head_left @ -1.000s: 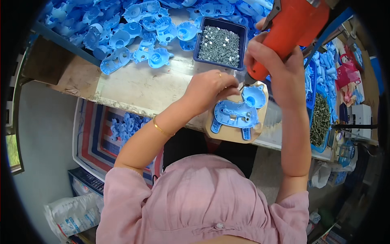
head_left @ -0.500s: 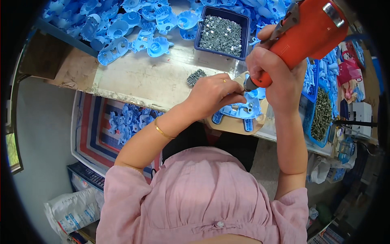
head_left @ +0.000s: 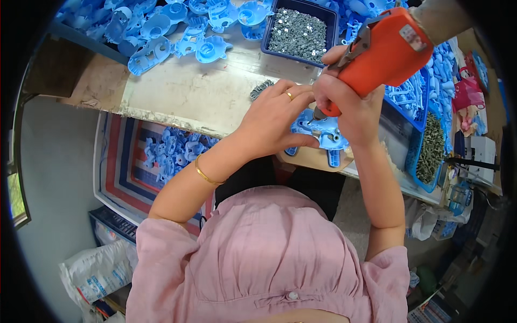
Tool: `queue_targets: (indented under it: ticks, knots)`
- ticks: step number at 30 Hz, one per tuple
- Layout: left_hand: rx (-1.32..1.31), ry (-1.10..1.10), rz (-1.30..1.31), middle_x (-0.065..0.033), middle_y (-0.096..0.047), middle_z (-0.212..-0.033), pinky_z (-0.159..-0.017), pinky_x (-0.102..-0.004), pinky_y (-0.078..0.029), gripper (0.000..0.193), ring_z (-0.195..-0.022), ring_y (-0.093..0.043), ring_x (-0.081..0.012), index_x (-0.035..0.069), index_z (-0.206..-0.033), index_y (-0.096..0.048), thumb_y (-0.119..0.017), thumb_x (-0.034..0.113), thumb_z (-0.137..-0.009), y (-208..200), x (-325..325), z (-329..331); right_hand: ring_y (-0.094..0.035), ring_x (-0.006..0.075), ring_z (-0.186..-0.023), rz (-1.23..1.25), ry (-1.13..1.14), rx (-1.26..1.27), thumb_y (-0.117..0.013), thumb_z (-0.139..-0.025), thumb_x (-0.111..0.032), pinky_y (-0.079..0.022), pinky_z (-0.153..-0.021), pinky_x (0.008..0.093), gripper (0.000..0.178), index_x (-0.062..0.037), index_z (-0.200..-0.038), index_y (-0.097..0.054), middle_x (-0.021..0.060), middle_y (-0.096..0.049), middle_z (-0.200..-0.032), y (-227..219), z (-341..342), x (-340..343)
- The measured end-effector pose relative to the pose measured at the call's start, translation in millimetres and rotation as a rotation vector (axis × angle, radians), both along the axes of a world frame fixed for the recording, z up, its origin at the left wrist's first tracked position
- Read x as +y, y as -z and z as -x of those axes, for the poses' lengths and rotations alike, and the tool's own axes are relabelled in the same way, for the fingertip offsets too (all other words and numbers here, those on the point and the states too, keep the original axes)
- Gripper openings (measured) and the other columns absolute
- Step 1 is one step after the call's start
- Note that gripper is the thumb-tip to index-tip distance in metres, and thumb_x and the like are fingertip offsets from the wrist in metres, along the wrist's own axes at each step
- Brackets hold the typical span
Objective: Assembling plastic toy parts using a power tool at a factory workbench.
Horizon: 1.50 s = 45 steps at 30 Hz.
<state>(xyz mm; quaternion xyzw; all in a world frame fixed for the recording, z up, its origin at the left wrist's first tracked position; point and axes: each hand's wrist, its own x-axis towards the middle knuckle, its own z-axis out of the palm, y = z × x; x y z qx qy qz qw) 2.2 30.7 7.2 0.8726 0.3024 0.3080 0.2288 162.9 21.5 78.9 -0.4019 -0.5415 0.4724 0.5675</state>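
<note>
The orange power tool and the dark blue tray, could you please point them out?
Orange power tool (head_left: 378, 58), head view, middle of its body.
Dark blue tray (head_left: 332, 29), head view, right wall.

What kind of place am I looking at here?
Most likely a small assembly workshop: loose blue plastic parts lie piled on a worn workbench, a dark blue tray holds many small metallic-looking pieces, and an orange power tool points down at a blue piece.

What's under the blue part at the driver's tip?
A tan board, showing along its near edge. Whatever's directly beneath the blue part is covered; the left hand and right hand hide more board.
</note>
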Motion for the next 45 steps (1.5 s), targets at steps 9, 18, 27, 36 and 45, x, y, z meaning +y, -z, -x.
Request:
queue_targets:
  ticks: [9, 18, 27, 36, 45]
  knots:
    - [0.028, -0.040, 0.038, -0.0092, -0.064, -0.120, -0.094, -0.0429, -0.046, 0.065, -0.109, -0.056, -0.0327, 0.008, -0.122, -0.058, -0.085, 0.035, -0.069, 16, -5, -6, -0.057, 0.0114, -0.059, -0.027, 0.046, -0.003, -0.062, -0.084, 0.002, -0.048, -0.057, 0.0267, 0.025, 0.0037, -0.108, -0.057, 0.0064, -0.061, -0.073, 20, 1, 0]
    - [0.006, -0.078, 0.039, -0.0096, -0.065, -0.120, -0.094, -0.0426, -0.046, 0.063, -0.112, -0.057, -0.0324, 0.009, -0.121, -0.058, -0.086, 0.031, -0.069, 20, -6, -9, -0.058, 0.0119, -0.059, -0.087, 0.053, 0.007, -0.063, -0.083, 0.002, -0.048, -0.056, 0.0274, 0.025, 0.0036, -0.107, -0.056, 0.0070, -0.062, -0.073, 20, 0, 0]
    - [0.021, -0.125, -0.003, -0.0077, -0.065, -0.116, -0.091, -0.0424, -0.046, 0.056, -0.110, -0.057, -0.0308, 0.009, -0.116, -0.059, -0.085, 0.029, -0.070, 23, -10, -13, -0.057, 0.0111, -0.056, -0.079, 0.105, 0.018, -0.061, -0.083, 0.002, -0.047, -0.053, 0.0256, 0.012, 0.0015, -0.094, -0.057, 0.0053, -0.059, -0.071, 31, 7, -4]
    - [0.067, -0.211, 0.014, -0.0070, -0.064, -0.111, -0.090, -0.0425, -0.046, 0.054, -0.108, -0.058, -0.0297, 0.009, -0.115, -0.059, -0.084, 0.025, -0.070, 22, -14, -21, -0.057, 0.0099, -0.056, -0.088, 0.196, -0.009, -0.062, -0.084, 0.002, -0.048, -0.054, 0.0246, 0.011, 0.0015, -0.094, -0.058, 0.0052, -0.061, -0.073, 34, 4, -3]
    - [-0.104, -0.195, 0.001, -0.0132, -0.065, -0.121, -0.094, -0.0467, -0.048, 0.063, -0.110, -0.058, -0.0363, 0.005, -0.125, -0.057, -0.084, 0.033, -0.075, 5, -12, -5, -0.062, 0.0113, -0.080, -0.295, 0.176, -0.256, -0.068, -0.097, -0.021, -0.051, -0.076, 0.0276, 0.024, -0.0005, -0.109, -0.062, 0.0054, -0.065, -0.088, -20, -6, -11]
